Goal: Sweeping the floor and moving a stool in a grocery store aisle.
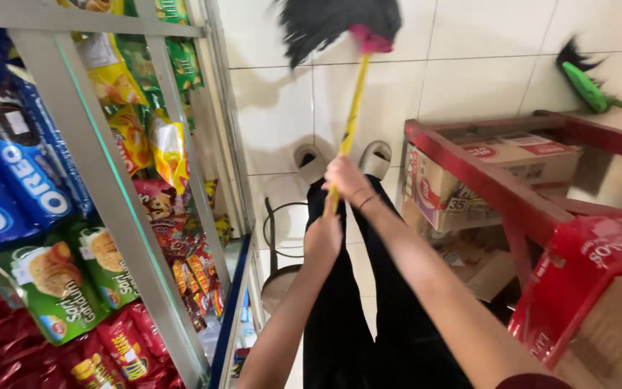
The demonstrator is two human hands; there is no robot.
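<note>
Snack-packed shelf [95,180] at left, red cart [498,187] with cardboard boxes [512,162], green broom [588,83] behind.

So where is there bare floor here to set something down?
The white tiled floor lies bare between the black broom head and the red rack, up to the green broom. The snack shelves are packed. Both hands, left hand and right hand, grip the yellow handle.

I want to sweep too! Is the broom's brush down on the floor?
Yes, the broom has its black bristles spread on the white tiles.
</note>
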